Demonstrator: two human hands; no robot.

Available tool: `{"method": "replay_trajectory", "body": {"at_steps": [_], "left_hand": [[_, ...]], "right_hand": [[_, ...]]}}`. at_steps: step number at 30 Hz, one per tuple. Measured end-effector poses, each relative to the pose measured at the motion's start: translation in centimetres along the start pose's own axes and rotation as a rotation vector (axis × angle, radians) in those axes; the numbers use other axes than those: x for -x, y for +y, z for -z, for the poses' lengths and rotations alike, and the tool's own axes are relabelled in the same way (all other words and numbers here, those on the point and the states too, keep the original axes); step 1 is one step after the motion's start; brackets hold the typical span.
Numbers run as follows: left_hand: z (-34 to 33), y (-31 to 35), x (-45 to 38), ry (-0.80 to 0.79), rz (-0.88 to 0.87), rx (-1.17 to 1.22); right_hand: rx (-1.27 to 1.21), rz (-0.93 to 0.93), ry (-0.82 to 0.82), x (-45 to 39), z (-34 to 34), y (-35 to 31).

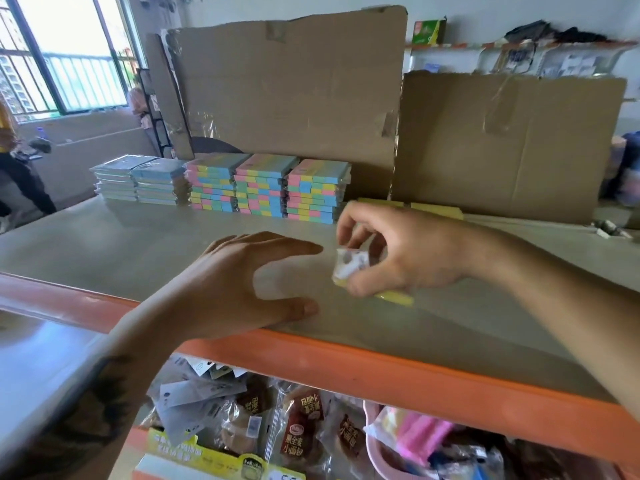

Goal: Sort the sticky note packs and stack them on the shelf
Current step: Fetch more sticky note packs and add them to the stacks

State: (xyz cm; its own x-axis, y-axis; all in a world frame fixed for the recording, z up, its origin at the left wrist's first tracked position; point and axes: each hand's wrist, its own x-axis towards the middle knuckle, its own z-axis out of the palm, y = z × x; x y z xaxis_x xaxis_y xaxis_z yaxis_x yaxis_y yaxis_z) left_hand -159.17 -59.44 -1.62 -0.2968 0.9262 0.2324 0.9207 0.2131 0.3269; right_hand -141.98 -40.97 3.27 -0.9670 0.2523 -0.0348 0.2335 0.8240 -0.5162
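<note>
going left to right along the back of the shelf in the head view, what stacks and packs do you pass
Two stacks of pale blue sticky note packs → three stacks of multicoloured pink, yellow, green and blue packs → flat yellow packs lying by the brown cardboard sheet.

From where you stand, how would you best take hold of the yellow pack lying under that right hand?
Grip the yellow pack by its two long thin edges, coming from above. It lies flat on the shelf, so only the edges offer a pinch. The right hand already curls over its white-labelled end, thumb on the near edge; the left hand rests open beside it, apart.
</note>
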Motion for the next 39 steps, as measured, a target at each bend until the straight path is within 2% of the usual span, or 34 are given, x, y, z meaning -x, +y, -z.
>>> {"method": "replay_trajectory", "body": {"at_steps": [4,6,10,14,19,28,31,33,36,39], "left_hand": [[-0.2,-0.2,0.5,0.176,-0.109,0.128],[-0.1,-0.2,0.7,0.212,-0.141,0.188],[0.0,0.0,0.9,0.214,-0.079,0.259],[0.1,0.2,1.2,0.264,-0.036,0.337],[0.1,-0.1,1.2,0.383,0.002,0.426],[-0.3,0.2,1.2,0.412,-0.079,-0.172],[0.0,0.7,0.9,0.318,-0.057,-0.144],[0.4,1.0,0.5,0.271,-0.050,-0.154],[1.7,1.6,-0.5,0.268,-0.114,-0.372],[4.0,1.4,-2.4,0.211,-0.067,-0.349]], "right_hand": [[-0.223,0.134,0.083,-0.7,-1.8,-1.2],[-0.270,0.178,0.096,-0.9,-2.5,-1.6],[-0.281,0.211,0.138,-0.6,-2.8,-2.1],[-0.220,0.314,0.316,-0.3,-3.1,-1.9],[-0.495,0.165,0.362,-1.2,-3.2,-1.8],[-0.871,-0.104,0.334,-1.8,-3.6,-1.5],[-0.939,-0.142,0.297,-1.9,-3.8,-1.3],[-0.947,-0.156,0.284,-2.0,-3.9,-1.1],[-0.912,-0.146,0.285,-1.9,-3.7,-1.0],[-0.652,-0.116,0.341,-2.1,-2.7,-0.3]]}}
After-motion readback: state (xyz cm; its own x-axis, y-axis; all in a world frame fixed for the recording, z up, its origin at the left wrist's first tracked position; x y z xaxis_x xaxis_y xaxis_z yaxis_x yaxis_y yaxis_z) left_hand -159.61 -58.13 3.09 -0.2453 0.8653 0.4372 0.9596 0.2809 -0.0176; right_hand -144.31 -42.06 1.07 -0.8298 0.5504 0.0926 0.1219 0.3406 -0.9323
